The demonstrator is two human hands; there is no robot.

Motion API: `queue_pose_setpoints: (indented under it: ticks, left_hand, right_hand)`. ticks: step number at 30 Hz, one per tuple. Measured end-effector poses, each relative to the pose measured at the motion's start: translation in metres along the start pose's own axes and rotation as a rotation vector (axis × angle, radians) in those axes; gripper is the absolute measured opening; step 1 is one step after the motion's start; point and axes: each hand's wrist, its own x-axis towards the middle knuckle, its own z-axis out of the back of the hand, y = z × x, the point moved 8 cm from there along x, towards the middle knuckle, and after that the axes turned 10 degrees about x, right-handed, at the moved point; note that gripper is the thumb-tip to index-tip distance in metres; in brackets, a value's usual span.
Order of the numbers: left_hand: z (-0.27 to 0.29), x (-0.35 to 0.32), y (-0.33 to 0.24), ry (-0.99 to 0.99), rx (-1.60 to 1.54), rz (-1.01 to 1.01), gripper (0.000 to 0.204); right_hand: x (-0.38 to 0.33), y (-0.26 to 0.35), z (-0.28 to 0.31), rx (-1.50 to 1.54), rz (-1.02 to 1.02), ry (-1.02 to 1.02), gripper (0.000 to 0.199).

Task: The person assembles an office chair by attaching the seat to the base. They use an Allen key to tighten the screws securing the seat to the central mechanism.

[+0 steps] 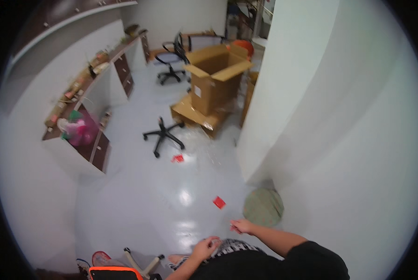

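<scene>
My left hand (207,248) is low in the middle, in front of my patterned black-and-white clothing. Its fingers are curled together, and whatever they may hold is too small to make out. To the right, my right hand (240,226) reaches out over the floor with fingers bent and pressed together; any content is hidden. Just ahead of it lies a small flat red piece (219,202), apart from the fingers. A round greenish cushion-like thing (263,206) sits beside the right hand, against the wall.
A black five-legged chair base (163,136) stands on the grey floor, near red scraps (177,158). Beyond are an open cardboard box (203,93), cardboard under it (185,111) and an office chair (170,58). A cluttered counter (90,84) runs along the left; a white pillar (283,79) rises right.
</scene>
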Motion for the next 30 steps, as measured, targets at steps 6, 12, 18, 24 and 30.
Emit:
queue_pose_setpoints:
  ticks: [6,12,18,24,30]
  left_hand:
    - [0.018,-0.009,-0.012,0.023,0.209,0.031,0.036]
    - [0.015,-0.123,0.094,-0.278,0.197,0.188,0.039]
    - [-0.111,-0.456,0.389,-0.656,-0.144,1.162,0.041]
    - [-0.26,-0.703,0.407,-0.128,0.359,1.158,0.024]
    - [-0.344,-0.599,0.361,-1.236,-1.401,1.339,0.018]
  right_hand:
    - [-0.035,-0.023,-0.003,0.197,-0.013,0.047,0.039]
    - [-0.03,-0.049,-0.088,0.425,-0.206,0.127,0.016]
    - [0.002,-0.046,-0.238,0.41,-0.27,0.164,0.016]
    - [-0.04,-0.072,-0.393,0.271,-0.413,0.395,0.033]
    - [-0.04,-0.103,-0.397,-0.144,-0.479,0.384,0.023]
